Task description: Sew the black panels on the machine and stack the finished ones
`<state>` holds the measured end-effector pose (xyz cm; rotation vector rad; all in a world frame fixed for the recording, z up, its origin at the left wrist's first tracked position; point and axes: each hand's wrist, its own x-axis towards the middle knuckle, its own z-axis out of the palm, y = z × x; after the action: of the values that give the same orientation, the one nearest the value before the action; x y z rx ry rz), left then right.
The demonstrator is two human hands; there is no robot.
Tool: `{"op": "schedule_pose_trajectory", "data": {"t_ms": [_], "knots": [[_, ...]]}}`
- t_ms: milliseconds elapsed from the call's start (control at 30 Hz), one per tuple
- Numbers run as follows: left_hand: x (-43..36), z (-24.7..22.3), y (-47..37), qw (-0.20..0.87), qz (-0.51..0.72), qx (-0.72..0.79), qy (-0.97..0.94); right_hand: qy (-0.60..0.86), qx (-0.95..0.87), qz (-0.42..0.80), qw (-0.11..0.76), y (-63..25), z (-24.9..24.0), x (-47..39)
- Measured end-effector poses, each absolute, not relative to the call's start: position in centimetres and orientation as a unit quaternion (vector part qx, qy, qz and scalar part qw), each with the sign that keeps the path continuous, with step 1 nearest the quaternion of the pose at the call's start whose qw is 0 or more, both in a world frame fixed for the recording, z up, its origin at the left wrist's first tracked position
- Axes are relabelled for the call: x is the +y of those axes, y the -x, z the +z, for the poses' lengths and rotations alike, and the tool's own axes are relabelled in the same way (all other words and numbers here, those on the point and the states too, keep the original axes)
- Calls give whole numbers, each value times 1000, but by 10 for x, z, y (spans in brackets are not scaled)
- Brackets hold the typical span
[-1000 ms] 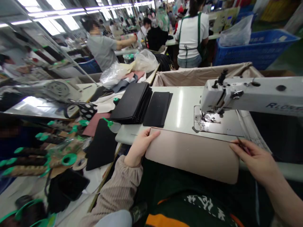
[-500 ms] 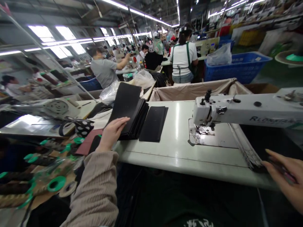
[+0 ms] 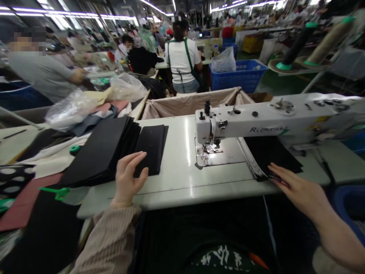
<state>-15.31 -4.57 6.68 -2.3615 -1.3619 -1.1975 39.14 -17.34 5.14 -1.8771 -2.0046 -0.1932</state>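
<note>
My left hand [image 3: 129, 177] is open, thumb apart from the fingers, at the near edge of the small black panels [image 3: 151, 146]. I cannot tell whether its fingertips touch them. Beside it on the left lies a thick stack of larger black pieces [image 3: 99, 146]. My right hand [image 3: 299, 190] is closed around a small dark tool with a reddish edge [image 3: 281, 182], mostly hidden in the palm. Its fingertips are at the near corner of a black pile [image 3: 273, 154] with pale layered edges, lying right of the needle under the sewing machine's arm [image 3: 242, 123].
A cloth-lined bin [image 3: 188, 104] stands behind the white table [image 3: 176, 186]. Fabric scraps and a plastic bag [image 3: 70, 110] crowd the left. Thread cones [image 3: 296, 45] rise at the back right. A blue basket [image 3: 239, 76] and co-workers are farther off.
The view has swung right. My left hand has left the larger stack, whose raised top piece now lies lower, and is by the small panels. My right hand is at the pile's near corner.
</note>
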Motion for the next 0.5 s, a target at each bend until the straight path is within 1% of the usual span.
{"op": "schedule_pose_trajectory", "data": {"t_ms": [67, 133, 167, 233, 300, 367, 400, 500], "knots": [[-45, 59, 111, 18, -398, -395, 828, 654, -728, -77, 191, -390, 56, -178], [-46, 58, 70, -59, -399, -346, 847, 620, -746, -70, 231, -375, 67, -187], [-46, 59, 50, -102, -400, -327, 850, 590, -765, -47, 254, -361, 73, -192], [-49, 64, 12, -191, -387, -293, 853, 510, -820, 49, 255, -322, 85, -198], [-53, 66, -22, -264, -338, -250, 868, 436, -857, 158, 224, -278, 90, -200], [-59, 58, -48, -296, -259, -198, 898, 379, -871, 235, 205, -240, 86, -194], [-63, 50, -56, -294, -222, -177, 913, 358, -870, 274, 198, -227, 81, -189], [-74, 19, -50, -247, -148, -182, 940, 311, -837, 399, 210, -211, 61, -161]]}}
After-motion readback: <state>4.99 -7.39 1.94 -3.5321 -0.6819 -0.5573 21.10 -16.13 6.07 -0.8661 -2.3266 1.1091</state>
